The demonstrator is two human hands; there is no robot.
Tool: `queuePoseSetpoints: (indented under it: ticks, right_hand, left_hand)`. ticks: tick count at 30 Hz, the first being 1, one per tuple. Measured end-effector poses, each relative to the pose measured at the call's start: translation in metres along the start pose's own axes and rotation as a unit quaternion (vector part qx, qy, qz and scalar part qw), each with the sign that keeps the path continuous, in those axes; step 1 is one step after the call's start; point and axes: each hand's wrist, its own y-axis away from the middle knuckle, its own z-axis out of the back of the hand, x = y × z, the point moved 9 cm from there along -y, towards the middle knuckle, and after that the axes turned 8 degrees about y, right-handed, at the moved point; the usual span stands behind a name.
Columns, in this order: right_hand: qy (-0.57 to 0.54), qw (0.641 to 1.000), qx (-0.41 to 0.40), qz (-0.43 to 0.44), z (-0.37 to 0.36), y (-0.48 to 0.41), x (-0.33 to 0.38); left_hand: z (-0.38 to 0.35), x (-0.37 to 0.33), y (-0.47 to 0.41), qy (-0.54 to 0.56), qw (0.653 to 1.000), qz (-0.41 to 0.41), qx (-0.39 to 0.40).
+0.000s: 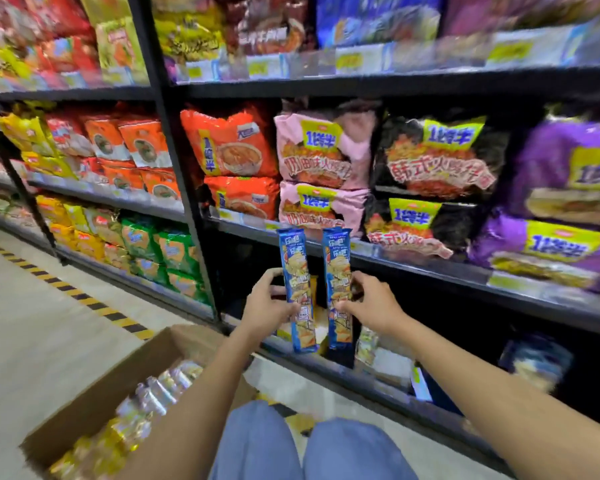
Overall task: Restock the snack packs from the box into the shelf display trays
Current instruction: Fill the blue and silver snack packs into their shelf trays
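Observation:
Two long blue snack packs stand upright in front of the dark lower shelf [388,386]. My left hand [265,303] grips the left blue pack [297,271] around its middle. My right hand [371,301] grips the right blue pack [338,268] the same way, and the two packs are side by side, a little apart. An open cardboard box [118,386] sits on the floor at lower left, holding several yellow and clear-wrapped packs [146,407]. Yellow display trays [317,327] with packs show behind the blue packs on the low shelf.
Black shelving [174,140] carries large noodle bags in orange, pink, black and purple above my hands. Green and yellow bags fill lower shelves to the left. A yellow-black floor stripe [94,303] runs along the shelf base. My knees in blue trousers [309,448] are at the bottom.

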Motion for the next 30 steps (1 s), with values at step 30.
queuePoseSetpoints:
  ticks: [30]
  right_hand:
    - [-0.003,0.922,-0.149,-0.356,0.126,0.188,-0.402]
  left_hand:
    - [-0.448,0.128,0.017,-0.031,0.925,0.061,0.373]
